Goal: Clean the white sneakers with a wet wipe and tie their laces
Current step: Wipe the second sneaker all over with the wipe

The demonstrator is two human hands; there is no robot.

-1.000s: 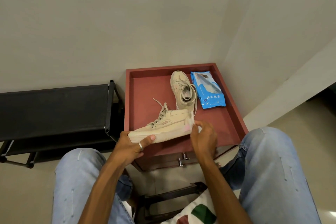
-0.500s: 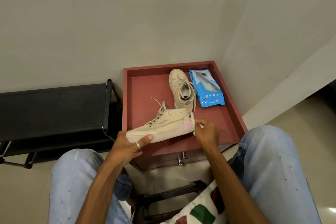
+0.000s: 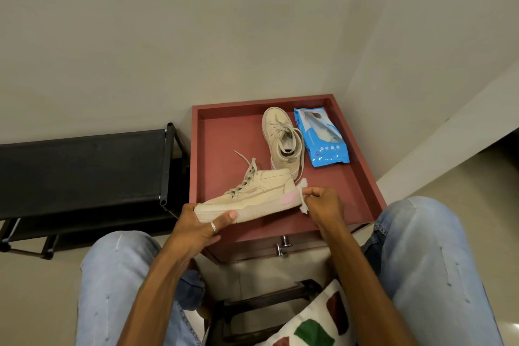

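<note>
My left hand [image 3: 200, 226] grips the toe end of a cream high-top sneaker [image 3: 254, 194], held sideways just above the front of the red table. Its laces hang loose. At the sneaker's heel, which has a pink patch, my right hand [image 3: 323, 203] pinches a crumpled white wet wipe [image 3: 303, 196]. The second sneaker [image 3: 282, 142] lies on the table behind, toe pointing away, laces untied. A blue pack of wet wipes [image 3: 323, 136] lies to its right.
The red table [image 3: 222, 149] has a raised rim and a drawer with metal knobs [image 3: 282, 246] below. A black shoe rack [image 3: 84, 171] stands to the left. My knees in light jeans flank the table. A patterned cushion [image 3: 311, 323] is below.
My right hand with the wipe slid from the side of the sneaker's heel to behind it. The sneaker and my left hand barely moved.
</note>
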